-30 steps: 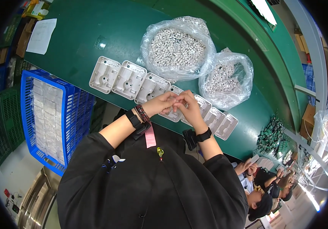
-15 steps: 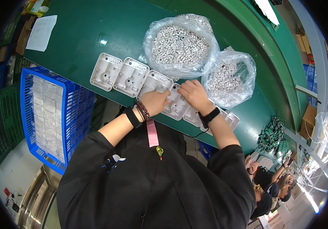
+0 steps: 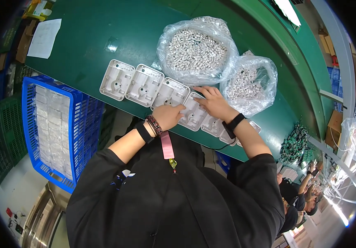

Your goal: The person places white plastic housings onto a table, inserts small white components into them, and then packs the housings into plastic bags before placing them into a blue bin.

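A slanting row of white plastic housings [image 3: 142, 87], shaped like shallow open boxes, lies along the near edge of the green bench. My left hand [image 3: 168, 116] is closed, with its fingertips at the near side of the third and fourth housings. Whatever those fingers may hold is hidden. Over the far right edge of the fourth housing [image 3: 193, 117] is my right hand [image 3: 216, 103], its fingers stretched out and apart. Behind the row stands a clear plastic bag [image 3: 178, 76] full of small white-and-metallic parts [image 3: 196, 49]. A second, smaller bag [image 3: 269, 78] of similar parts sits right of it.
A blue crate [image 3: 73, 136] with bagged items stands at left, below the bench edge. Paper [image 3: 44, 38] lies on the bench [image 3: 87, 29] at far left. Dark small parts [image 3: 298, 144] are heaped at right. Other people [image 3: 296, 198] work at lower right.
My right hand's fingers have gone from bunched at the fourth housing's far end to spread out. My left hand stays near the same place, closed. The view has shifted slightly.
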A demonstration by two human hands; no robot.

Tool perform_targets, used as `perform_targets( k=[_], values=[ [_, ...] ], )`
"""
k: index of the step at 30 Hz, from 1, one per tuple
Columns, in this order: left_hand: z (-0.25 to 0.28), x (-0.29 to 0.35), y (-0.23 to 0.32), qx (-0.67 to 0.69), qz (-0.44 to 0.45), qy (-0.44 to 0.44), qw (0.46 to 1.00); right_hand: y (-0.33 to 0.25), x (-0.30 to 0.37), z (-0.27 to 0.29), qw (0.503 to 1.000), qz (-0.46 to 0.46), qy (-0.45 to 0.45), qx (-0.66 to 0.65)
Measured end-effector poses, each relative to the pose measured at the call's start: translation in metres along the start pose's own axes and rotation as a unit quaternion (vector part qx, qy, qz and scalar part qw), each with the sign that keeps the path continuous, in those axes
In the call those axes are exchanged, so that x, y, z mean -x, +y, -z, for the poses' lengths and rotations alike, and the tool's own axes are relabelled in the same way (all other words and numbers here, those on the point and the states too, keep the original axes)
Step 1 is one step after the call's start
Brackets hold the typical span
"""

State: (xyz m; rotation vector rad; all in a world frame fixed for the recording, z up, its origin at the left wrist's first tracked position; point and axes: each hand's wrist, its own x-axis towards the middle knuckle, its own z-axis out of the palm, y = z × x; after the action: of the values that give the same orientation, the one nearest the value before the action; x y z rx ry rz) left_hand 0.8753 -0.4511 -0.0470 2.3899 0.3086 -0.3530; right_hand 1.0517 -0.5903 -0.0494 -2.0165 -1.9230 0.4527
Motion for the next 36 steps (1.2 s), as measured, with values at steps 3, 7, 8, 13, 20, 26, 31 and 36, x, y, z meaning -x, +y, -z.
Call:
perform_targets(
  k=[3,7,8,13,20,26,31,36],
  values=[
    [0.003,0.003,-0.005,0.07,0.0,0.005,0.998,-0.008,0.006,0.002,0.998,-0.054,-0.003,-0.028],
    [0.012,-0.001,-0.017,0.431,0.045,-0.04,0.9,-0.014,0.007,-0.004,0.995,-0.094,0.017,-0.004],
    [0.015,-0.002,-0.019,0.429,0.044,-0.042,0.901,-0.014,0.008,-0.007,0.996,-0.085,0.006,0.021],
    [0.032,-0.003,-0.02,0.692,0.153,-0.107,0.697,-0.042,-0.009,0.007,0.988,-0.118,0.094,0.004],
    [0.031,-0.015,-0.018,0.767,0.185,-0.059,0.612,-0.099,-0.047,0.011,0.975,-0.133,0.168,-0.058],
    [0.035,-0.016,-0.026,0.752,0.175,-0.061,0.632,-0.104,-0.053,0.001,0.966,-0.133,0.217,-0.041],
    [0.042,-0.008,-0.043,0.658,0.131,-0.119,0.732,-0.102,-0.056,-0.006,0.963,-0.159,0.205,-0.072],
    [0.046,-0.003,-0.051,0.602,0.08,-0.124,0.785,-0.103,-0.063,-0.01,0.946,-0.206,0.191,-0.161]
  ],
)
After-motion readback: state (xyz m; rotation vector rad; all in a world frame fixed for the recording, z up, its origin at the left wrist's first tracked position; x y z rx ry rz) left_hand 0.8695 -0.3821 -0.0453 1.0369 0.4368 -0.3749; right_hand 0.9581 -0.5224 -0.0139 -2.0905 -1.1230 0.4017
